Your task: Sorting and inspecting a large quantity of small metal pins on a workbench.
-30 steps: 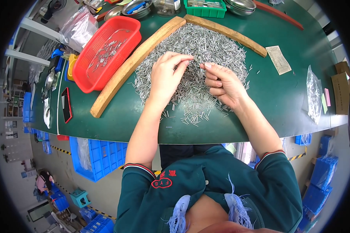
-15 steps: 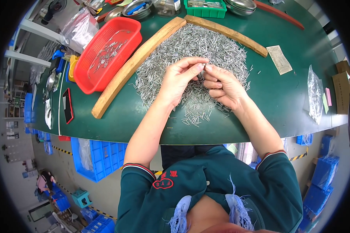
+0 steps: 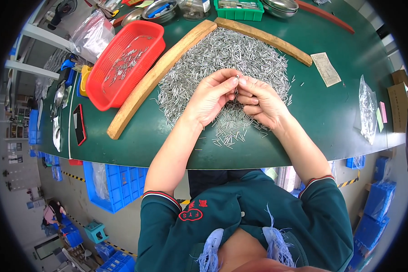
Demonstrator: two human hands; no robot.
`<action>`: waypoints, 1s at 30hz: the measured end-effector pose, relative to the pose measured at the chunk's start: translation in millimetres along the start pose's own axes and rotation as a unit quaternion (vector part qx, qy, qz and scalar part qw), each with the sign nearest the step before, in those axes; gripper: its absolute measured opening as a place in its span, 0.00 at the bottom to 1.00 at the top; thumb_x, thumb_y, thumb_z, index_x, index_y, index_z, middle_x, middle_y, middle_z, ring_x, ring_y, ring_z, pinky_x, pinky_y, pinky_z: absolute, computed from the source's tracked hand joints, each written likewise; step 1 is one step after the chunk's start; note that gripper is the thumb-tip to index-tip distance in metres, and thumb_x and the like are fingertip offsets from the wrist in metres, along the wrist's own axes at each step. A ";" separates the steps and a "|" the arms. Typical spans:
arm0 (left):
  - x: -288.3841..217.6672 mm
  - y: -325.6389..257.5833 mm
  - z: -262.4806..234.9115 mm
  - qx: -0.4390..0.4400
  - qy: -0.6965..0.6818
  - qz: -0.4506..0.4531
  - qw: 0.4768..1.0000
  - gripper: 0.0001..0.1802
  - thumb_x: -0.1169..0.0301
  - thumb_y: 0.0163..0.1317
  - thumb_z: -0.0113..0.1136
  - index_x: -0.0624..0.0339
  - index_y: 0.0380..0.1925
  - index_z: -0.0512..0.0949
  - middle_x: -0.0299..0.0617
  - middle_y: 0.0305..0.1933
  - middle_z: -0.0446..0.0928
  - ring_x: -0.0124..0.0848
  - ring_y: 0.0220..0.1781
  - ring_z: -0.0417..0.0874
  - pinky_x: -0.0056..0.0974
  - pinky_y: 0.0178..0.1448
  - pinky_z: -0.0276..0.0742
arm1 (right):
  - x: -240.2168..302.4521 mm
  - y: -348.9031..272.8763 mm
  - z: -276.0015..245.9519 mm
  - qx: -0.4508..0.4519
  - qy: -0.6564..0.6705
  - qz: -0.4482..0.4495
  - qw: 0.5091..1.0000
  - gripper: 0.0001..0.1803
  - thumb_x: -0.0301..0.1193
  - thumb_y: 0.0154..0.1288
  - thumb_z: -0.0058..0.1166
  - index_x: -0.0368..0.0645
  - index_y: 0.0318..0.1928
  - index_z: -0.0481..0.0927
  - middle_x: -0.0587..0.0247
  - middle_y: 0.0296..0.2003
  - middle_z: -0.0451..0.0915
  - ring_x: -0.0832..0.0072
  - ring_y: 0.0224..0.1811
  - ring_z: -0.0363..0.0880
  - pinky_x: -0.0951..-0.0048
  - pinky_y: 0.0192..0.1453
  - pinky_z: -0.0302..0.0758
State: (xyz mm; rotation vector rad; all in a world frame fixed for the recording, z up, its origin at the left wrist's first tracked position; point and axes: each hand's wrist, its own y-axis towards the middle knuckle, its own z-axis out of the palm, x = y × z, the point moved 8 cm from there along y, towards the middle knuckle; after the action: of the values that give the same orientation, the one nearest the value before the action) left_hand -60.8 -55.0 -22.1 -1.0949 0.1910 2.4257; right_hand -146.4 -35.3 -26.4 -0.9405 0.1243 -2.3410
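A wide pile of small silvery metal pins [image 3: 254,50] lies on the green tabletop. Above its middle my two hands meet at the fingertips. My left hand [image 3: 213,95] pinches with thumb and index finger, and a tiny shiny tip of a metal pin [image 3: 237,77] shows there. Touching the same spot, my right hand [image 3: 262,100] is pinched too, its other fingers curled in. Most of the pin is hidden by the fingers, so its full shape cannot be made out.
Two wooden bars [image 3: 163,75] border the pile at the left and back. Left of them stands a red perforated basket [image 3: 97,93] with some pins inside. A phone [image 3: 80,124] lies at the left, a paper slip [image 3: 325,69] and plastic bag [image 3: 367,111] at the right, a green tray [image 3: 239,14] behind.
My left fingertips have shifted slightly, and a shiny tip now shows between the thumbs and index fingers. The right hand stays almost in place.
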 end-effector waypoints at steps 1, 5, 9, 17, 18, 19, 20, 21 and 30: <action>-1.3 -0.3 1.5 0.013 0.003 0.001 1.000 0.09 0.73 0.61 0.57 0.58 0.42 0.77 0.30 0.36 0.76 0.17 0.33 0.71 0.25 0.38 0.69 | 0.4 -0.1 0.5 0.001 -0.009 -0.001 1.000 0.08 0.33 0.64 0.54 0.43 0.38 0.73 0.79 0.21 0.62 0.94 0.18 0.55 0.92 0.13 0.47; -8.1 -1.5 4.0 -0.015 0.031 0.004 0.999 0.06 0.74 0.60 0.57 0.60 0.37 0.78 0.32 0.34 0.74 0.21 0.35 0.72 0.28 0.42 0.70 | 1.5 -1.7 0.1 -0.015 0.011 0.001 1.000 0.09 0.35 0.66 0.51 0.42 0.37 0.73 0.77 0.22 0.63 0.93 0.17 0.55 0.91 0.13 0.47; -41.4 -13.0 23.2 -0.011 0.435 0.211 0.875 0.10 0.74 0.60 0.58 0.60 0.41 0.80 0.38 0.39 0.72 0.23 0.38 0.74 0.28 0.44 0.72 | -7.4 0.4 -6.8 -0.046 0.050 0.053 0.996 0.12 0.38 0.68 0.48 0.42 0.36 0.72 0.74 0.23 0.64 0.92 0.17 0.55 0.91 0.12 0.46; -97.3 -28.8 -17.7 -0.183 0.589 0.196 0.763 0.10 0.68 0.57 0.60 0.55 0.38 0.82 0.39 0.36 0.76 0.30 0.39 0.76 0.33 0.46 0.71 | 28.7 2.4 -9.1 0.073 0.227 -0.014 0.971 0.17 0.45 0.69 0.44 0.49 0.26 0.68 0.80 0.15 0.56 0.92 0.12 0.49 0.89 0.10 0.43; -98.9 -29.9 -19.5 -0.192 0.717 0.143 0.655 0.10 0.65 0.55 0.61 0.55 0.36 0.83 0.42 0.34 0.77 0.34 0.40 0.77 0.37 0.46 0.71 | 35.3 2.5 -12.9 0.086 0.242 -0.031 0.966 0.17 0.45 0.69 0.43 0.50 0.26 0.68 0.80 0.15 0.55 0.91 0.12 0.49 0.88 0.10 0.44; -100.8 -33.0 -23.1 -0.192 0.717 0.143 0.655 0.10 0.65 0.55 0.61 0.55 0.36 0.83 0.42 0.34 0.77 0.34 0.40 0.77 0.37 0.46 0.71 | 39.6 2.6 -14.6 0.098 0.256 -0.048 0.961 0.17 0.45 0.69 0.43 0.50 0.26 0.69 0.80 0.14 0.55 0.91 0.12 0.49 0.88 0.10 0.44; -93.2 -32.5 -26.9 -0.158 0.761 0.100 0.622 0.11 0.64 0.54 0.61 0.55 0.35 0.83 0.44 0.34 0.77 0.37 0.40 0.77 0.40 0.47 0.70 | 38.1 2.2 -15.8 0.097 0.256 -0.048 0.961 0.17 0.45 0.69 0.43 0.50 0.26 0.69 0.80 0.14 0.55 0.91 0.12 0.49 0.88 0.10 0.44; -85.8 -33.1 -28.1 -0.124 0.801 0.055 0.584 0.12 0.62 0.53 0.61 0.54 0.34 0.83 0.45 0.33 0.77 0.41 0.40 0.77 0.44 0.47 0.69 | 31.3 2.8 -16.1 0.076 0.250 -0.034 0.965 0.17 0.45 0.69 0.43 0.50 0.27 0.69 0.80 0.14 0.55 0.91 0.12 0.50 0.88 0.10 0.45; -34.5 -22.1 10.8 0.001 0.831 0.122 0.543 0.10 0.64 0.51 0.62 0.55 0.30 0.80 0.37 0.31 0.74 0.34 0.41 0.74 0.39 0.48 0.61 | 16.6 5.7 -14.5 0.023 0.200 -0.017 0.979 0.17 0.47 0.68 0.43 0.48 0.30 0.68 0.78 0.19 0.59 0.92 0.15 0.52 0.90 0.11 0.46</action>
State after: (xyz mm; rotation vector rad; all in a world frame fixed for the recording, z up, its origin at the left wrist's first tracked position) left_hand -37.9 -44.6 12.0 -3.0331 0.9078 0.5696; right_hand -162.4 -51.3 -28.9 -0.4423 0.2148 -2.5264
